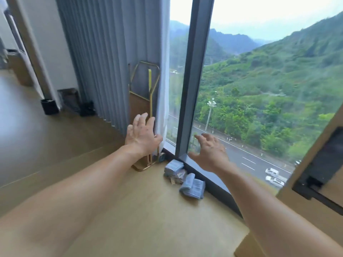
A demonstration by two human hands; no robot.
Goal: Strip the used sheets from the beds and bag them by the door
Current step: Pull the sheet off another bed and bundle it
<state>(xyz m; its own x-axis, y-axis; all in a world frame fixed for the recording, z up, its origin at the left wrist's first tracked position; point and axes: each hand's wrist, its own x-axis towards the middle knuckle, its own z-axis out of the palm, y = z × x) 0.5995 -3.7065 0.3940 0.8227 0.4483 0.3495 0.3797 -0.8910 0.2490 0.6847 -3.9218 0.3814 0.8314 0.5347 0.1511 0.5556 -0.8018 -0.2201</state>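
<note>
Both hands are released: your left hand (142,135) and right hand (211,153) reach forward with fingers spread, holding nothing. Just below and between them, at the edge of the pale wooden floor (120,210) against the glass, lies a small heap of folded blue-grey fabric bundles (193,187), strung along the window's base. The right hand hangs nearer it, so a downward reach on that side looks shortest. Whether these are bags for the linen, I cannot tell. Just past the left fingers a folded gold metal-framed stand (150,86) leans in the floor's corner beside the grey pleated curtain (104,62). No bed or used sheet shows; you'd likely need to turn from the dark-framed window (193,80).
</note>
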